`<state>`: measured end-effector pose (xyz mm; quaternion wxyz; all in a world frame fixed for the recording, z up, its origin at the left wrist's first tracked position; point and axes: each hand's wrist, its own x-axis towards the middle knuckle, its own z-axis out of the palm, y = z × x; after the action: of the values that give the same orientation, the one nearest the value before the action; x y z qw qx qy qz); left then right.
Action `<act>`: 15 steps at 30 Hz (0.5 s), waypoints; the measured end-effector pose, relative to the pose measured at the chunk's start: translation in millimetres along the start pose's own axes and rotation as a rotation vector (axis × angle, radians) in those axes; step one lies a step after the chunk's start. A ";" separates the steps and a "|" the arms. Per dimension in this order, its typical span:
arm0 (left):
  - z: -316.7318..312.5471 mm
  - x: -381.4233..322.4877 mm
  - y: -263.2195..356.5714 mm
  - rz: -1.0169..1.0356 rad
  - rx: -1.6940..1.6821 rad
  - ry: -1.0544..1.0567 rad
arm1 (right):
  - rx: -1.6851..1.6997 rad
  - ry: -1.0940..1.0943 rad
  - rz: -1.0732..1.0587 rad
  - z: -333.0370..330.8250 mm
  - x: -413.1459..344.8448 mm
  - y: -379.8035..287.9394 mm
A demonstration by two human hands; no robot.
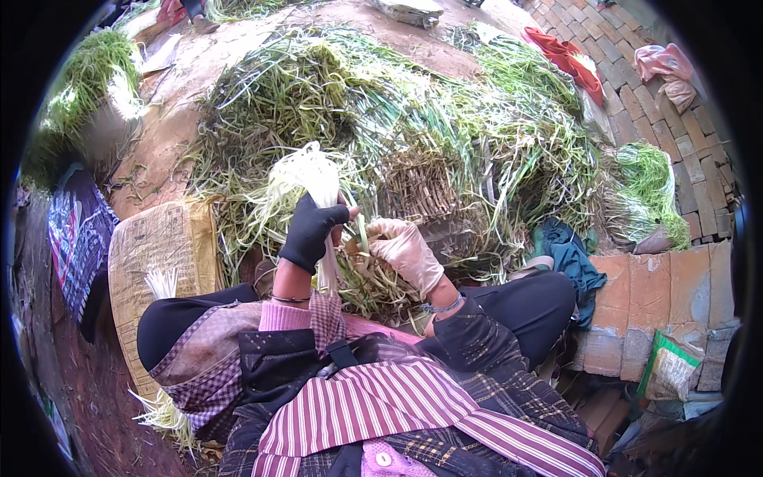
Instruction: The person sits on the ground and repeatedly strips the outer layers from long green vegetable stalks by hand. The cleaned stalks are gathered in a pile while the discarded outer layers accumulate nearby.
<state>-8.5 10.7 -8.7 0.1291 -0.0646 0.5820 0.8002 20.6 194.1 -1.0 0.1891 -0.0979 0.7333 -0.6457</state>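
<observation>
My left hand (313,229), in a black fingerless glove, is closed around a bunch of long white stalks (307,173). The pale leafy end droops over above the fist, and the white ends hang below it. Close on its right is my right hand (408,253) in a thin whitish glove. Its fingers are pinched on a single pale green stalk (360,229) that reaches to the left thumb; the exact grip is partly hidden. Beneath both hands lie loose discarded leaves (375,283). Beyond them rises a large heap of long green leafy stalks (411,113).
A printed yellowish sack (161,238) lies left, with white stalks (162,282) by my knee. Another green heap (89,77) is far left. Right are a teal cloth (566,256), a green pile (647,191), bricks (661,286) and a green-white packet (670,366). Someone's foot (205,25) shows far off.
</observation>
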 end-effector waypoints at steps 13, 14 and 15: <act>1.8 -5.6 8.4 0.104 0.111 0.034 | 0.419 0.057 0.233 17.5 3.5 6.6; 0.9 -5.4 6.3 0.100 0.115 0.032 | 0.388 0.053 0.218 19.4 3.9 10.5; 0.1 -4.6 4.0 0.120 0.130 0.017 | 0.527 -0.003 0.245 20.4 3.7 15.1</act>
<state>-5.2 9.0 -3.8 0.0798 -0.0279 0.6367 0.7665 27.0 176.3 -18.3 0.2855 0.0431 0.5464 -0.7862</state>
